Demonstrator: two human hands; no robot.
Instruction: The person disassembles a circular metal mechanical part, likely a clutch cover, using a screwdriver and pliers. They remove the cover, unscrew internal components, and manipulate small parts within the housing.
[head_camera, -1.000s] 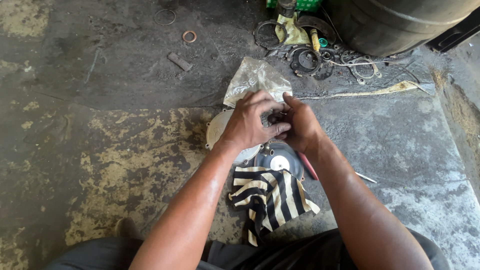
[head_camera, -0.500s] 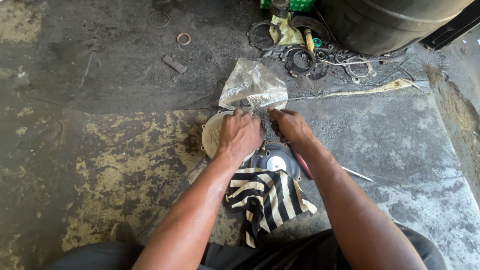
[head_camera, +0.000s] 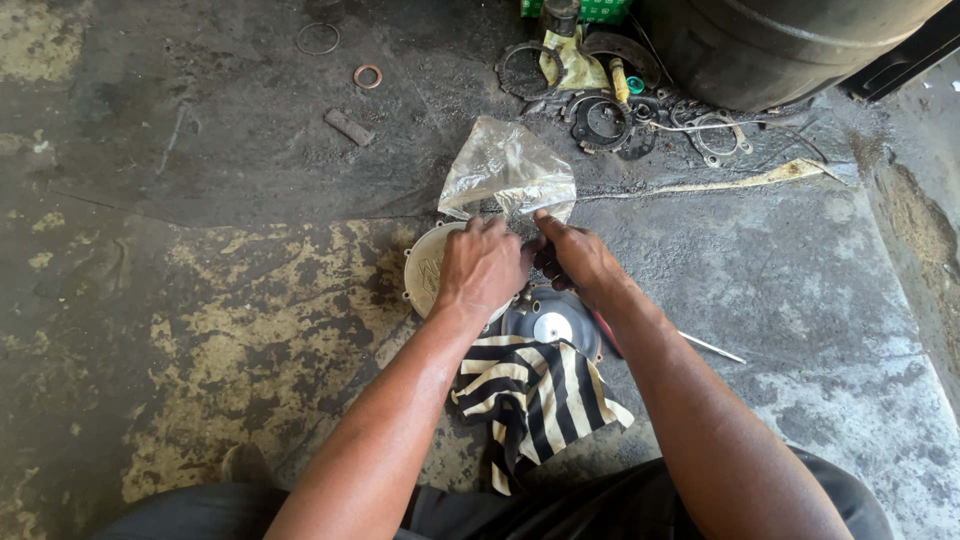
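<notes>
Head view: we see the left hand (head_camera: 482, 268) and the right hand (head_camera: 578, 258) meeting at the lower edge of a clear plastic bag (head_camera: 508, 180), whose fingers pinch that edge while the bag lies on the stained concrete floor (head_camera: 200, 330) just beyond them. Beneath the hands we note a cream round cover (head_camera: 425, 275) and a dark round diaphragm disc (head_camera: 553, 322), with a black-and-cream striped rag (head_camera: 530, 400) nearer the person. Farther off we find metal rings and gaskets (head_camera: 600, 120) beside a black drum (head_camera: 770, 50).
</notes>
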